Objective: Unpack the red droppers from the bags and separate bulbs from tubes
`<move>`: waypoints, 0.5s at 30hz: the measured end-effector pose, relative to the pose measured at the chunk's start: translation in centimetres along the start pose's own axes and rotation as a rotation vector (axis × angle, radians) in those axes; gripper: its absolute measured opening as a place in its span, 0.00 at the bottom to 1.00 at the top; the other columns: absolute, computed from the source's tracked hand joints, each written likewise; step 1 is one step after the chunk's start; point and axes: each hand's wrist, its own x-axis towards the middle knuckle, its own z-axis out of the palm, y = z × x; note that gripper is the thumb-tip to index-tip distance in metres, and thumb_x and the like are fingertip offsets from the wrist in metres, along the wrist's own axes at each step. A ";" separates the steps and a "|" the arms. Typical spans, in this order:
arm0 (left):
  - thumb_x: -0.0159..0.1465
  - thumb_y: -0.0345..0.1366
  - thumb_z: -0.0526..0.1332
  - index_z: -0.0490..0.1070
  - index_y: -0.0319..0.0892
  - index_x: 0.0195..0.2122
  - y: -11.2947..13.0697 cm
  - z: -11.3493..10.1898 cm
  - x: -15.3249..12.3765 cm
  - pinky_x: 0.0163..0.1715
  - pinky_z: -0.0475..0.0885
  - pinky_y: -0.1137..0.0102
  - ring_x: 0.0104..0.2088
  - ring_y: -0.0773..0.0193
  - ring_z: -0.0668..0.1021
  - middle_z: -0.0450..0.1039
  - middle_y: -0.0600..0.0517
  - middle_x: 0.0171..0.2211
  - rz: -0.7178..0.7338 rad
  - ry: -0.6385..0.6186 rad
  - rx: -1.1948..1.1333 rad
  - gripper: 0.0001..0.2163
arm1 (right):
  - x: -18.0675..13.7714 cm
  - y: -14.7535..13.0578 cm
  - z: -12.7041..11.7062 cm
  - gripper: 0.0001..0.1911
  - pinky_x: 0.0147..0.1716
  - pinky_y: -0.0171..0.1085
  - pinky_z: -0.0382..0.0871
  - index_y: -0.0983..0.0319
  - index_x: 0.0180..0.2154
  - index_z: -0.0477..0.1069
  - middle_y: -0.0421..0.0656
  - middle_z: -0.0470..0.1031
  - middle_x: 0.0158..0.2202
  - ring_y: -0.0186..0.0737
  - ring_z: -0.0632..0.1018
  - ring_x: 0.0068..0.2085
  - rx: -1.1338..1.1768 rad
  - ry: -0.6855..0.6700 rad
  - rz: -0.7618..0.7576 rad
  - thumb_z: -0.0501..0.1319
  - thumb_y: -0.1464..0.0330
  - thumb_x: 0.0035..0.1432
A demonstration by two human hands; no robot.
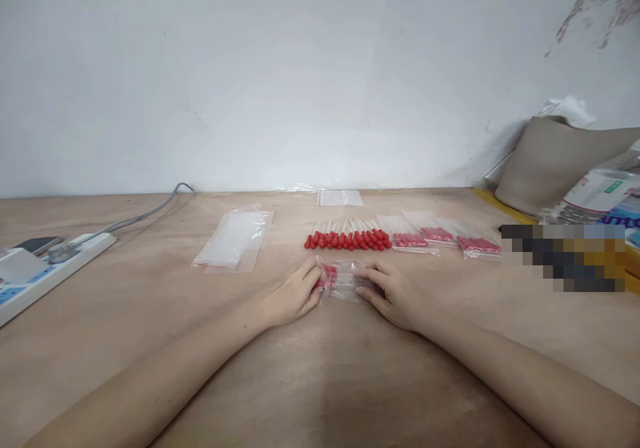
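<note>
Both hands rest on a wooden table (320, 368) and hold one small clear plastic bag (343, 280) with red-tipped sticks inside. My left hand (293, 295) pinches the bag's left end, where the red tips lie. My right hand (395, 291) grips its right end with curled fingers. Just behind the bag lies a loose row of red-tipped sticks (349, 238), tips toward me. Right of that row sit three filled bags (445, 238) of the same sticks.
A stack of empty clear bags (235, 240) lies to the left, and another flat bag (340, 198) by the wall. A white power strip (45, 268) with a grey cable is at far left. A plastic bottle (597, 195) and a brown bag (555, 158) stand at right.
</note>
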 end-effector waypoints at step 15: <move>0.62 0.30 0.48 0.58 0.41 0.35 -0.5 -0.1 0.0 0.38 0.66 0.68 0.36 0.63 0.67 0.61 0.49 0.36 0.016 0.004 -0.104 0.03 | 0.0 0.2 0.1 0.12 0.40 0.40 0.66 0.60 0.43 0.68 0.46 0.69 0.38 0.38 0.71 0.39 0.007 0.015 -0.012 0.54 0.66 0.57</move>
